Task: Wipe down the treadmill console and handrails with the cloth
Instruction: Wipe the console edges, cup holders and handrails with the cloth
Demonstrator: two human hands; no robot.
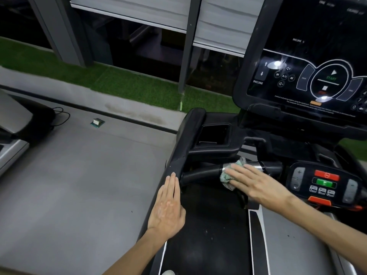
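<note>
A pale green cloth (226,178) lies over the treadmill's front grip bar (202,171), where the black bar meets its silver sensor sleeve. My right hand (256,181) presses flat on the cloth with straight fingers. My left hand (168,207) is flat with its fingers together, its fingertips touching the black left handrail (179,149). The dark console screen (309,76) stands at the upper right. A small button panel (323,182) sits right of the grip bar.
The black running belt (208,225) lies below my hands. Grey floor (83,175) spreads to the left, with a neighbouring machine (17,132) at the far left and a small box (97,122) on the floor. A strip of green turf (129,84) runs below the windows.
</note>
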